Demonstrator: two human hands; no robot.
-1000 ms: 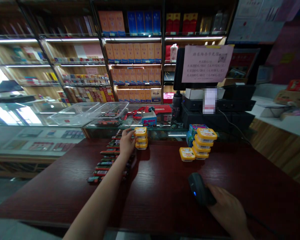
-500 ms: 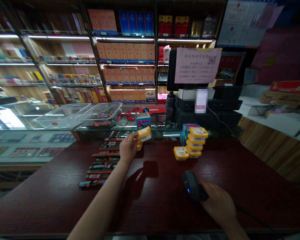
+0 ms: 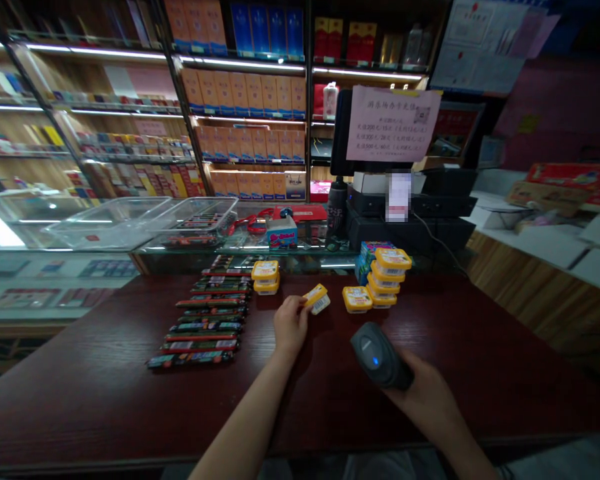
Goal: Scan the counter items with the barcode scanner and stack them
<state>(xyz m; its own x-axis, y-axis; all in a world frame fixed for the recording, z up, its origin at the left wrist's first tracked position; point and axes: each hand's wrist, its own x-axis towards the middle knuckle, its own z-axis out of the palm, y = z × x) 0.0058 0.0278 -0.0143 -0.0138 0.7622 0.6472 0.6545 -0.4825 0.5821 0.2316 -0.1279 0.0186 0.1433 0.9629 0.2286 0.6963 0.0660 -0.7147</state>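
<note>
Yellow-lidded tub [image 3: 316,299], pinched by its edge in the left hand [image 3: 291,325], tilts over the brown counter [image 3: 325,400]; from my end I judge the angle serves to show its barcode to the dark scanner [image 3: 379,357]. Right hand [image 3: 425,389] wraps the scanner's handle, nose toward the tub. I cannot tell whether the tub touches wood. Farther left, two stacked tubs [image 3: 266,277] stand near slim packs [image 3: 205,327], laid parallel, apparently for tidiness. Rightward, one lone tub [image 3: 357,299] sits just beside a taller stack [image 3: 389,279], perhaps grouped apart deliberately.
</note>
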